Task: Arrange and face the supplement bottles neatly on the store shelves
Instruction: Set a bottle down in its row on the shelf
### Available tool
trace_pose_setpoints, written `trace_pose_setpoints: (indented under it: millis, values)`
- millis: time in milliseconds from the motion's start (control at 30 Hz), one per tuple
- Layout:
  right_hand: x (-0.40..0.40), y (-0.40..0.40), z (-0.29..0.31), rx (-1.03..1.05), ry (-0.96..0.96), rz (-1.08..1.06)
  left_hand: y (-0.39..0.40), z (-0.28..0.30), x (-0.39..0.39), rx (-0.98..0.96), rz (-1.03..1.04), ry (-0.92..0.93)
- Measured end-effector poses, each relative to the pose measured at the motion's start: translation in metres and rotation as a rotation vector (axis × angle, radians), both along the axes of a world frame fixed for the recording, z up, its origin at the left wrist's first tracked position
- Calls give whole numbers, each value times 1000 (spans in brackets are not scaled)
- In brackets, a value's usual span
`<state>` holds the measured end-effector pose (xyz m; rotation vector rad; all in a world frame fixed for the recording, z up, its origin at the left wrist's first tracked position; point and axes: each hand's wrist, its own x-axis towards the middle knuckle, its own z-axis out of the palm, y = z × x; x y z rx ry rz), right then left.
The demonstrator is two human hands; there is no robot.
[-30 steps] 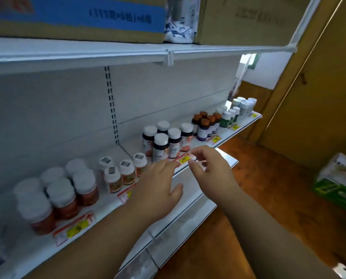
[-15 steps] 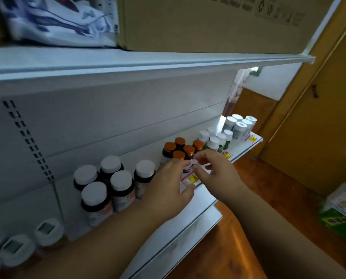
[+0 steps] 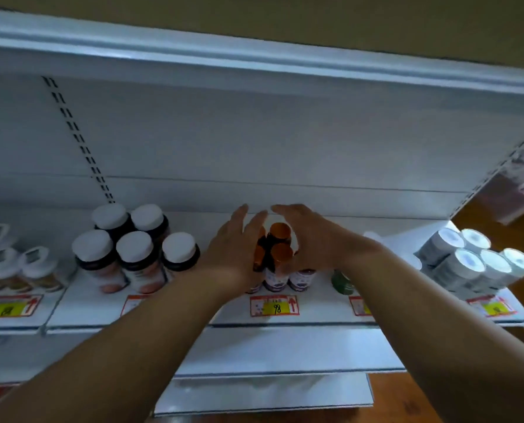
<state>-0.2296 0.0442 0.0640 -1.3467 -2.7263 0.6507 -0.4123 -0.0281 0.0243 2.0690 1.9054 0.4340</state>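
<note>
1. White store shelving fills my view: a shelf [image 3: 285,319] runs left to right with a pale back panel behind it and another shelf edge overhead.
2. At the far left I see small jars with clear-topped lids [image 3: 7,254], slightly blurred, above a red and yellow price tag [image 3: 9,306].
3. Next to the right stands a cluster of dark white-capped bottles [image 3: 132,248], five caps showing, packed close together and upright.
4. My left hand [image 3: 233,248] has straight fingers laid against the left side of the orange-capped bottles [image 3: 280,250], fingertips reaching toward the back panel.
5. Those orange-capped bottles sit mid-shelf in a tight group between my two hands, just behind a price tag marked 98 [image 3: 274,305].
6. My right hand [image 3: 312,239] cups the group's right side, fingers gently curved over the back; the two hands' fingertips nearly meet behind the bottles.
7. A green bottle [image 3: 341,282] peeks out beside my right forearm, mostly hidden.
8. At the far right, grey bottles with white lids [image 3: 474,261] stand grouped near the shelf end, with wooden floor [image 3: 437,401] below.
</note>
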Motion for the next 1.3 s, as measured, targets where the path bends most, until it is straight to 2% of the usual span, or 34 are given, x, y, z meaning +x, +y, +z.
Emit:
trace_pose_setpoints:
  millis: [100, 233, 433, 667, 800, 933, 1033, 1300]
  values:
    - [-6, 9, -10, -65, -11, 104, 4, 2, 4, -65, -6, 38]
    - [-5, 14, -21, -43, 14, 166, 5, -2, 7, -142, -35, 134]
    - [-2, 14, -26, -38, 64, 172, 3, -15, 13, -83, -4, 121]
    - [-6, 11, -21, -47, -7, 133, 4, -13, 9, -102, -44, 113]
    - [-2, 1, -19, -10, -20, 45, -3, -8, 8, -32, -41, 186]
    - [13, -13, -20, 44, -28, -109, -22, -3, 11, 189, -37, 251]
    - [21, -20, -22, 9, -68, -166, -37, 2, 18, 308, -15, 272]
    - [28, -22, -23, 57, -95, -102, -63, 13, 37, 303, 92, 274]
